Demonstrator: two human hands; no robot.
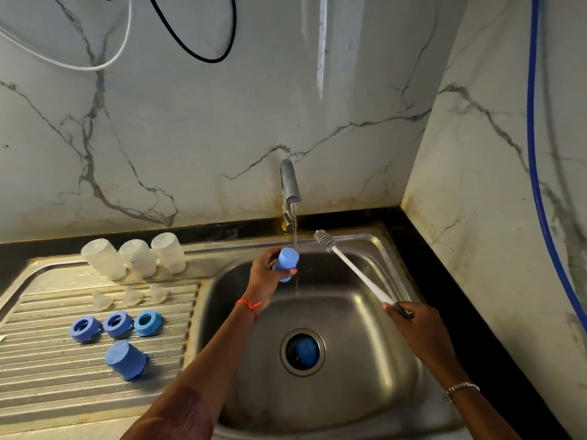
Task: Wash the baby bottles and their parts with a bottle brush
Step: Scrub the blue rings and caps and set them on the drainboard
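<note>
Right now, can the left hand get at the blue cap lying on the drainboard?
Probably not yet. The way to the lying blue cap looks free, but the left hand grips a second blue cap under the running tap, so it would need to set that down first.

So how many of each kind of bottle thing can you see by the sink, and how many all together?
Clear bottles: 3
Clear teats: 3
Blue rings: 3
Blue caps: 2, one in the left hand
Bottle brush: 1
Blue thing in the drain, cannot tell what: 1
Total: 13
</note>
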